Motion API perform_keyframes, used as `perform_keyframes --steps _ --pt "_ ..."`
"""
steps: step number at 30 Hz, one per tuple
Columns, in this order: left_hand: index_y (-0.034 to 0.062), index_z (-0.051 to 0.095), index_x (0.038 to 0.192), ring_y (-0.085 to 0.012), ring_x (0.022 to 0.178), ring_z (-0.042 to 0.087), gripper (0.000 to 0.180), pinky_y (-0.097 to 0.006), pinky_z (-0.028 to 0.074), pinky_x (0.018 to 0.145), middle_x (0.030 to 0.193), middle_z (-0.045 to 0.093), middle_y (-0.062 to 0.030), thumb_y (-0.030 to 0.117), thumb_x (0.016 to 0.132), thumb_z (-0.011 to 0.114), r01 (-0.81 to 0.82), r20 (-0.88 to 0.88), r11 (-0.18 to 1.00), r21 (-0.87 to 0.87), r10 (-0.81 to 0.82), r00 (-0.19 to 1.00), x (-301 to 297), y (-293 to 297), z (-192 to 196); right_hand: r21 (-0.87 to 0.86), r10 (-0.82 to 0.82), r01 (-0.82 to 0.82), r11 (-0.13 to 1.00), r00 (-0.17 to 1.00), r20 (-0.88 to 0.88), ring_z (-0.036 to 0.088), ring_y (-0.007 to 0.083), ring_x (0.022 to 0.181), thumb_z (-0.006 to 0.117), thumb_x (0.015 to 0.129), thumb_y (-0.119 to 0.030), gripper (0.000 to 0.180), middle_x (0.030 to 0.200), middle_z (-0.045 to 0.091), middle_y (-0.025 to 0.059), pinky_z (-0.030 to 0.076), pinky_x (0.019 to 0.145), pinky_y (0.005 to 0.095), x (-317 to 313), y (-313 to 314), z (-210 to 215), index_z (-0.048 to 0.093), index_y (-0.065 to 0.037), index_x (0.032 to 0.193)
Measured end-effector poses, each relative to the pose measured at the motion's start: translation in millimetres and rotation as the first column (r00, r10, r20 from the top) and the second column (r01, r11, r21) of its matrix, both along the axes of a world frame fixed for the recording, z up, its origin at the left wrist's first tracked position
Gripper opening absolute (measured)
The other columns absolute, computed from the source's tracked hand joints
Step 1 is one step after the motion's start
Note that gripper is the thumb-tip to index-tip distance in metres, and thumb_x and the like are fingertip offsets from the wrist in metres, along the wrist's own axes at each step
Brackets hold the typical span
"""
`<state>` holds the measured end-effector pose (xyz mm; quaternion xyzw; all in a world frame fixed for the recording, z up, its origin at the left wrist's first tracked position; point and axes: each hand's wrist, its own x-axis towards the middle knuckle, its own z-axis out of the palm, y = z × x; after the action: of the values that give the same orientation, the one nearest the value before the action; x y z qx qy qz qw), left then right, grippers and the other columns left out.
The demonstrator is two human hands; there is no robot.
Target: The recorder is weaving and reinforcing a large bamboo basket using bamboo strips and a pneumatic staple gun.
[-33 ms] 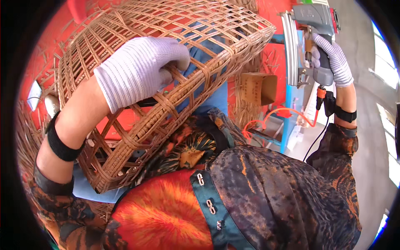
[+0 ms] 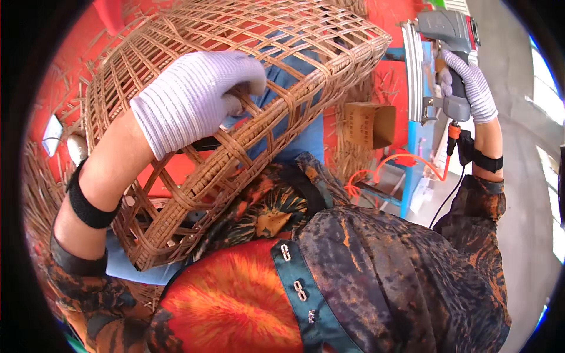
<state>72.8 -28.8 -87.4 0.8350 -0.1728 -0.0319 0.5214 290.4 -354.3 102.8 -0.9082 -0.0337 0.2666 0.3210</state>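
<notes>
The open-weave wicker basket [image 2: 272, 116], tilted left of the pneumatic nail gun [image 2: 444, 26], should handle as light yet springy, best taken by its braided edge [image 2: 206, 179], beside which the left hand [image 2: 197, 97], nearly closed, curls round the weave, the right hand [image 2: 475, 85] being wrapped round the gun.

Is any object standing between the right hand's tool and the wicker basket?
Nothing visible: a gap separates the grey power tool from the right end of the wicker basket. A blue bar shows through it, seemingly below; the cardboard box lies outside.
</notes>
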Motion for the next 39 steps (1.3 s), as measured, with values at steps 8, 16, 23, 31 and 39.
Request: perform_keyframes --steps 8,16,23,31,39 --pt "0.006 0.064 0.103 -0.0275 0.092 0.066 0.033 -0.034 0.053 0.077 0.103 0.065 -0.0091 -0.007 0.072 0.067 -0.176 0.06 0.966 0.189 0.167 0.984 -21.2 31.7 16.0 -0.233 -0.208 0.271 0.934 0.942 0.264 0.054 0.0153 0.046 0.071 0.087 -0.039 0.035 0.06 0.054 0.0035 0.044 0.046 0.0303 37.9 -127.4 -37.8 0.063 -0.006 0.098" --pt "0.0096 0.065 0.11 -0.025 0.098 0.064 0.039 -0.033 0.053 0.08 0.115 0.062 -0.0099 -0.004 0.073 0.071 -0.297 0.015 0.882 0.366 0.314 0.949 -38.6 50.0 22.0 -0.673 -0.017 0.318 0.668 0.911 0.413 0.065 0.037 0.105 0.062 0.085 -0.054 0.058 0.106 0.069 0.0234 0.049 0.088 0.0433 73.3 -321.7 -105.2 0.067 -0.006 0.117" --pt "0.0093 0.06 0.119 -0.0342 0.115 0.053 0.064 -0.044 0.042 0.097 0.123 0.057 -0.0143 0.024 0.062 0.084 -0.321 -0.059 0.767 0.556 0.422 0.905 -93.3 11.1 103.5 -0.86 -0.242 0.429 0.275 0.897 0.37 0.048 0.0423 0.13 0.06 0.088 -0.051 0.065 0.137 0.055 0.0207 0.032 0.108 0.0628 54.7 -349.2 -139.2 0.054 -0.006 0.134" --pt "0.0176 0.057 0.132 -0.035 0.138 0.034 0.083 -0.053 0.026 0.112 0.148 0.041 -0.0133 0.036 0.056 0.083 -0.325 0.225 0.51 0.797 0.249 0.942 -160.2 -21.3 41.0 -0.845 -0.313 0.505 0.178 0.843 0.438 0.045 0.047 0.132 0.045 0.085 -0.076 0.094 0.144 0.047 0.0249 0.029 0.106 0.0673 75.3 -412.1 -161.2 0.035 -0.005 0.147" --pt "0.0265 0.057 0.134 -0.0284 0.141 0.032 0.056 -0.063 0.021 0.114 0.144 0.045 -0.0017 0.027 0.079 0.065 -0.33 0.31 0.357 0.874 0.112 0.944 -178.2 -22.2 -8.6 -0.812 -0.302 0.553 0.187 0.819 0.488 0.049 0.0424 0.131 0.041 0.084 -0.08 0.097 0.144 0.046 0.0258 0.038 0.104 0.0592 142.4 -489.4 -169.5 0.036 -0.006 0.147"
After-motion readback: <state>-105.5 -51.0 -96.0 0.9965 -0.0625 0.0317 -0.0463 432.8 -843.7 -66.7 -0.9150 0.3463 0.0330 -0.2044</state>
